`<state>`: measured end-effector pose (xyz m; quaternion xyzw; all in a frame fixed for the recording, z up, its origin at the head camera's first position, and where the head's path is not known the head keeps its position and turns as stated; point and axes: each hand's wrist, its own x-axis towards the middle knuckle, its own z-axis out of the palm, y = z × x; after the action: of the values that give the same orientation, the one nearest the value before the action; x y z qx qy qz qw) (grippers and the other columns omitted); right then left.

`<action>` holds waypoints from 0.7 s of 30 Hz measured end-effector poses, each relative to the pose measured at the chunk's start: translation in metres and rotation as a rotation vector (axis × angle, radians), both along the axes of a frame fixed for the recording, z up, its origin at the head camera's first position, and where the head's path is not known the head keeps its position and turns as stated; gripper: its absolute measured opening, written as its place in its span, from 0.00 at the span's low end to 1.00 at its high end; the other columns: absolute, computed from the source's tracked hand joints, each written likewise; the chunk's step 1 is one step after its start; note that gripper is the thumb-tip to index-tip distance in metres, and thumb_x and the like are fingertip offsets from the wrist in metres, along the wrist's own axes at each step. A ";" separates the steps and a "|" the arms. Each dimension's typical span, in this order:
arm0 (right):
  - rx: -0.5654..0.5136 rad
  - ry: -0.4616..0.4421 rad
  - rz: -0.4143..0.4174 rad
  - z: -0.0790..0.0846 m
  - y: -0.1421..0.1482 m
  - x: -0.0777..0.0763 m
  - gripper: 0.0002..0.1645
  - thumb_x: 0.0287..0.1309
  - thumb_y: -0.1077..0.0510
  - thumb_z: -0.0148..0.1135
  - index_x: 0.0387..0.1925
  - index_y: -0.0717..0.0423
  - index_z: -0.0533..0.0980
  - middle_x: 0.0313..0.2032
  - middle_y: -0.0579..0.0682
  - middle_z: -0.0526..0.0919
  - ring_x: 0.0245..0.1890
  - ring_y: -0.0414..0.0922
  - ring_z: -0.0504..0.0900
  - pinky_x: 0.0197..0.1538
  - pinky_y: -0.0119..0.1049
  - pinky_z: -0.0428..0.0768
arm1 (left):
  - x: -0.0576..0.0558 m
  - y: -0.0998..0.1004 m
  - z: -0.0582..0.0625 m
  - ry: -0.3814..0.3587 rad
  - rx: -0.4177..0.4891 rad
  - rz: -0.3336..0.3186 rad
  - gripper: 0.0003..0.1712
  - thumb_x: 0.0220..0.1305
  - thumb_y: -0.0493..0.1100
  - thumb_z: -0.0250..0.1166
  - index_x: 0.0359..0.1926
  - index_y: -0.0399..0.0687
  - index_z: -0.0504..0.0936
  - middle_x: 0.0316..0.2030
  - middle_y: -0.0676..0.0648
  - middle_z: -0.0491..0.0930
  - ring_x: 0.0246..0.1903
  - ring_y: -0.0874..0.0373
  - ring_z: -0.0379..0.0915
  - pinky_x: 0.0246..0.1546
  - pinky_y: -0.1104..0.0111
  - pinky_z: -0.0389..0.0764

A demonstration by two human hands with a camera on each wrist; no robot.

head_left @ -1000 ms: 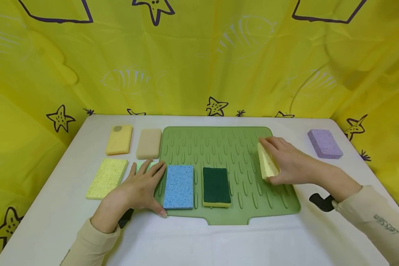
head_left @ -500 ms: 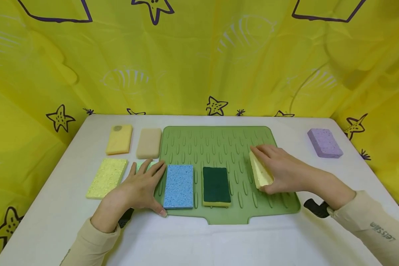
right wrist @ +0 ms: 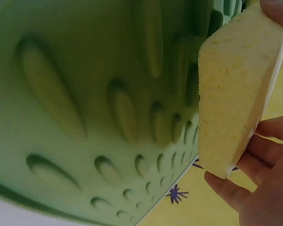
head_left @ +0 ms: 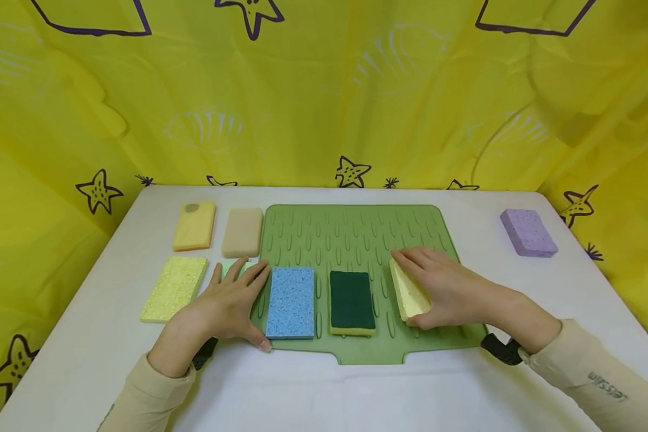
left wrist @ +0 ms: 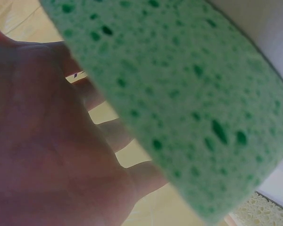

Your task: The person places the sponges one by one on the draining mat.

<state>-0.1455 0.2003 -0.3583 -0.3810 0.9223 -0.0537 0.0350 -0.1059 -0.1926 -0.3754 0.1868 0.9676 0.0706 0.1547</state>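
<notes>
My right hand grips a pale yellow sponge, tilted on edge over the right part of a green ridged mat. In the right wrist view the yellow sponge shows a thin white layer on one side, with fingertips along it. To its left on the mat lie a dark green scouring sponge with a yellow base and a blue speckled sponge. My left hand spreads its fingers at the mat's left edge. It largely covers a mint green sponge, which fills much of the left wrist view.
Left of the mat lie a yellow sponge with a round mark, a beige sponge and a light yellow-green sponge. A purple sponge sits at the far right. A yellow patterned curtain encloses the white table.
My right hand has brought the pale yellow sponge leftward and toward the front of the mat, closer to the dark green sponge. The left hand has stayed put.
</notes>
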 end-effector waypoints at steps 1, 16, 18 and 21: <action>0.002 0.001 0.002 -0.001 -0.001 0.000 0.69 0.38 0.34 0.75 0.74 0.64 0.56 0.69 0.59 0.67 0.67 0.57 0.68 0.68 0.58 0.68 | 0.000 0.000 0.000 0.000 -0.001 0.001 0.80 0.28 0.77 0.75 0.77 0.42 0.53 0.78 0.42 0.49 0.76 0.33 0.38 0.68 0.28 0.39; 0.021 -0.039 0.022 -0.012 -0.011 0.006 0.70 0.39 0.29 0.74 0.74 0.64 0.57 0.69 0.59 0.67 0.68 0.57 0.68 0.69 0.58 0.68 | -0.001 0.000 0.000 0.007 -0.008 -0.003 0.80 0.28 0.78 0.75 0.77 0.42 0.52 0.78 0.42 0.49 0.76 0.34 0.38 0.68 0.28 0.39; 0.031 -0.054 0.018 -0.014 -0.011 0.006 0.70 0.40 0.29 0.73 0.75 0.63 0.56 0.70 0.59 0.66 0.68 0.58 0.67 0.68 0.58 0.68 | -0.001 0.000 0.000 0.007 -0.007 -0.003 0.80 0.28 0.78 0.75 0.77 0.42 0.52 0.78 0.42 0.49 0.76 0.34 0.38 0.68 0.28 0.39; 0.035 -0.077 0.013 -0.015 -0.011 0.006 0.70 0.41 0.29 0.73 0.75 0.62 0.55 0.71 0.59 0.65 0.69 0.59 0.66 0.69 0.59 0.67 | -0.001 0.000 0.000 0.013 -0.011 -0.007 0.80 0.28 0.78 0.75 0.77 0.42 0.52 0.78 0.42 0.49 0.76 0.34 0.38 0.68 0.28 0.40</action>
<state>-0.1394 0.1896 -0.3736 -0.3840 0.9186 -0.0520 0.0774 -0.1072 -0.1924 -0.3755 0.1895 0.9683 0.0635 0.1498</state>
